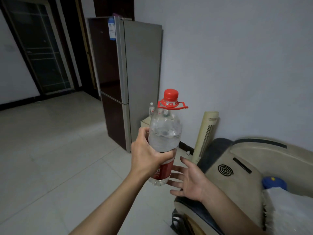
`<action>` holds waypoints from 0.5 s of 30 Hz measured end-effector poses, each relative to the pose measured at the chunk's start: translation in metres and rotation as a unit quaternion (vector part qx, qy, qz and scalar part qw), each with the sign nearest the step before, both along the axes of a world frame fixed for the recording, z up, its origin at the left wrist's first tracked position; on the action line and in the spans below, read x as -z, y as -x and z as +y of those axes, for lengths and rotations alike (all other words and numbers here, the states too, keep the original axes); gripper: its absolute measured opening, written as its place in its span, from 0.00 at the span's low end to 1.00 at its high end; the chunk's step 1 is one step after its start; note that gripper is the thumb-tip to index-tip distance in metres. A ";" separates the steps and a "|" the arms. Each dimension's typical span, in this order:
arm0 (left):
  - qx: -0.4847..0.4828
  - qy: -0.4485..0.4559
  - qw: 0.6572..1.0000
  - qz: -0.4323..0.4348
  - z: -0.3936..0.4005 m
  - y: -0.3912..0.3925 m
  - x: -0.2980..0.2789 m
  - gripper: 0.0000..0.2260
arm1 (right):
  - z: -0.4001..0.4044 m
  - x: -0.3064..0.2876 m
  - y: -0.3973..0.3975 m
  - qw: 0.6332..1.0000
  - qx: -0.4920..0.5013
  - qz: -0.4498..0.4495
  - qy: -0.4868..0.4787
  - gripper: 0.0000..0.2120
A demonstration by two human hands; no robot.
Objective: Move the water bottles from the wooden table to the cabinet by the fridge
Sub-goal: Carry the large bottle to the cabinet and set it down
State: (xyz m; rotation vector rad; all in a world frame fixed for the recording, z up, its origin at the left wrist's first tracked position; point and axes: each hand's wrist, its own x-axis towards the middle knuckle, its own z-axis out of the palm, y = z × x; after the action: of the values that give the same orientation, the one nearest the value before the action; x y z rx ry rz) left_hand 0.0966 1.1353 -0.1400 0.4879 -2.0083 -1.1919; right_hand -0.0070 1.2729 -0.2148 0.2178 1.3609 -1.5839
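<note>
head view: at frame centre the left hand (149,155) wraps its fingers around an upright water bottle (164,138) with a red cap. the right hand (189,180), lower right, is spread open beside the bottle's base, holding nothing. the fridge (125,78) stands behind, with a low cabinet (144,123) beside it.

cabinet (144,122) mostly hidden, small bottle (151,109) blurred

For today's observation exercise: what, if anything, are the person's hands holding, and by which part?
The left hand grips the water bottle around its middle, just above the red label. The right hand is open beside the bottle's base, holding nothing.
</note>
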 end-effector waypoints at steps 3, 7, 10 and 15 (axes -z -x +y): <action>0.017 -0.008 1.000 0.002 -0.045 0.028 -0.002 0.34 | -0.038 -0.004 0.026 1.000 0.012 -0.002 0.004 0.29; 0.034 -0.022 0.999 0.014 -0.099 0.064 -0.003 0.34 | -0.084 -0.008 0.061 0.999 0.033 0.009 -0.004 0.29; 0.036 -0.036 0.999 0.013 -0.127 0.087 0.000 0.33 | -0.111 -0.008 0.083 0.999 0.036 0.003 -0.007 0.29; 0.047 -0.043 0.998 0.003 -0.171 0.133 0.012 0.34 | -0.157 0.002 0.128 0.999 0.033 -0.005 -0.024 0.29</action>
State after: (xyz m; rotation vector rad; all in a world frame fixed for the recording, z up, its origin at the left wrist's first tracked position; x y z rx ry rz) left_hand -0.0361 0.9647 -0.1521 0.4359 -1.9994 -1.3409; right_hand -0.1351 1.1162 -0.2172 0.3028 1.3983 -1.6029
